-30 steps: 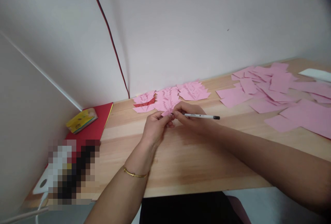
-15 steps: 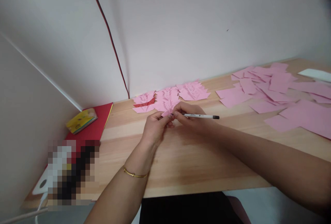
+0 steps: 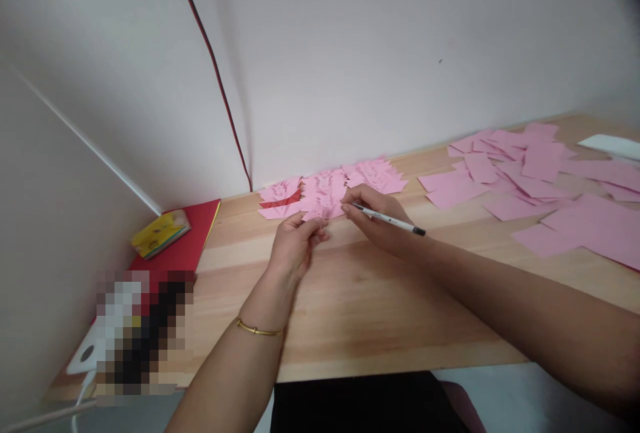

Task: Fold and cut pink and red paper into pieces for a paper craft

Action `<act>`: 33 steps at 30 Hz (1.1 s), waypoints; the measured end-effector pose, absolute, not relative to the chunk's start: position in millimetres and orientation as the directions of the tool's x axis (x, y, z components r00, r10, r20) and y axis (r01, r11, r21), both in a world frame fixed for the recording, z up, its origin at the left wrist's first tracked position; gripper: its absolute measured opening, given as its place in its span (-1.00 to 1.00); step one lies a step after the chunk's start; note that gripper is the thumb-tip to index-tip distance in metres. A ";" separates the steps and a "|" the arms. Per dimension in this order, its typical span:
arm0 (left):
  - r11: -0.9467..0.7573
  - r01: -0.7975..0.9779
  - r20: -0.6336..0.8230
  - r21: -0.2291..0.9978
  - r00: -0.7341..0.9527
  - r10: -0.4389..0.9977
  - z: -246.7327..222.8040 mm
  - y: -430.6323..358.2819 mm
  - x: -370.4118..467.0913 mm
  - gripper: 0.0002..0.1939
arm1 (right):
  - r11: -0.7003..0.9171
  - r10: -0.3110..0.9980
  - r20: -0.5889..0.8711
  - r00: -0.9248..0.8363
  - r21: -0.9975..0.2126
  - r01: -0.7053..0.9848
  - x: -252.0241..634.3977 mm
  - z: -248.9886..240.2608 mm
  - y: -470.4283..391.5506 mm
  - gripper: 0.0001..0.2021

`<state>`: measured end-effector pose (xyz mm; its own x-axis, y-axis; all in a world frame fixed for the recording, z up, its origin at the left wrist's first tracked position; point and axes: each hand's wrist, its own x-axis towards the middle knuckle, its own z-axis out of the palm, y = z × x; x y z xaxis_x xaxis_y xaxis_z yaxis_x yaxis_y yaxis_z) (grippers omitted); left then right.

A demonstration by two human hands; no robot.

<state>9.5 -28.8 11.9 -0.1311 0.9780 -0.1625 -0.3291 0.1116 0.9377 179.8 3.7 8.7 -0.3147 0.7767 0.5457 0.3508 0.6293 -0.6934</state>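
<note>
Between thumb and fingers, my left hand (image 3: 296,241) pinches a small piece of pink paper (image 3: 320,212). Close to its right, my right hand (image 3: 377,216) is closed around a white pen (image 3: 390,220) with a black end, which points down to the right. The pen's other end is hidden by my fingers. Just beyond my hands, along the wall, lie rows of pink paper pieces with jagged edges (image 3: 373,174). A red strip (image 3: 283,200) lies among them on the left.
Flat pink paper sheets (image 3: 545,160) spread over the right of the wooden table (image 3: 360,326). A white object (image 3: 613,145) lies at the far right. On the left, a yellow packet (image 3: 160,233) rests on a red folder (image 3: 200,230); nearby items are pixelated. A cable (image 3: 215,63) hangs along the wall.
My right hand has moved slightly right, away from my left hand, with the pen now tilted more steeply. More of the pink piece in my left hand shows.
</note>
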 end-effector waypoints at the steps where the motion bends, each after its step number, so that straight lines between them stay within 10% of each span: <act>1: 0.113 -0.348 -0.172 0.931 -0.143 0.975 12.6 -28.1 8.6 -0.80 | 0.653 0.757 0.572 -0.316 -0.645 0.397 182.9 7.0 8.2 -0.92; 10: 0.104 -0.405 -0.180 0.909 -0.153 0.972 12.4 -25.8 4.2 -0.80 | 0.724 0.690 0.366 -0.624 -0.350 0.595 197.0 8.2 12.3 -0.75; 21: 0.178 -0.301 -0.176 0.937 0.035 0.984 11.0 -30.1 3.4 -0.79 | 0.452 0.852 0.271 -0.447 -0.812 0.368 187.7 13.3 2.4 -0.82; 33: 0.194 -0.340 -0.179 0.920 0.076 0.981 11.4 -29.8 -0.1 -0.74 | 0.391 0.869 0.253 -0.424 -0.878 0.277 180.5 12.0 3.6 -0.84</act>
<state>-0.1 -29.8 11.4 0.0755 0.9810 -0.1790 -0.3396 0.1940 0.9204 180.5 3.6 12.0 -0.4242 0.8694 0.2532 0.2773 0.3909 -0.8776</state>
